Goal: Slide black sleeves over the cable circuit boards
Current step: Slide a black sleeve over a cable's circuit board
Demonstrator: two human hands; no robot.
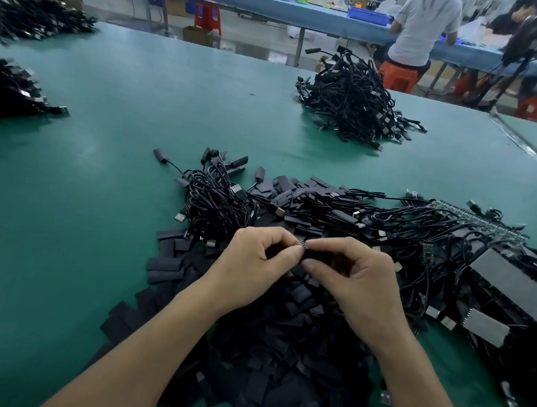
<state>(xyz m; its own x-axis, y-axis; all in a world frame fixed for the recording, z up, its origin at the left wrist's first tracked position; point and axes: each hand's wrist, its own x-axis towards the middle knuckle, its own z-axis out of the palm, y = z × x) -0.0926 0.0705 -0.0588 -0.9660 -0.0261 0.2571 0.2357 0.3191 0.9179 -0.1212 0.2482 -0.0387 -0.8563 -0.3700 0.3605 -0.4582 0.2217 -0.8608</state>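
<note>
My left hand [256,260] and my right hand [354,274] meet above a heap of flat black sleeves [269,341]. Between them is one black sleeve [317,254], pinched by my right thumb and fingers. A small circuit board end [302,243] sticks out of the sleeve's left end, and my left fingertips pinch it there. The cable of this board is hidden behind my hands. A tangle of black cables with USB plugs [225,200] lies just beyond, and a row of bare boards on cables [481,220] lies at the right.
The green table [136,148] holds more cable piles at the far middle [355,104], far left [34,21] and left edge [6,89]. Grey-taped bundles [508,283] lie at the right. A person in a white shirt [425,26] sits at a blue bench behind.
</note>
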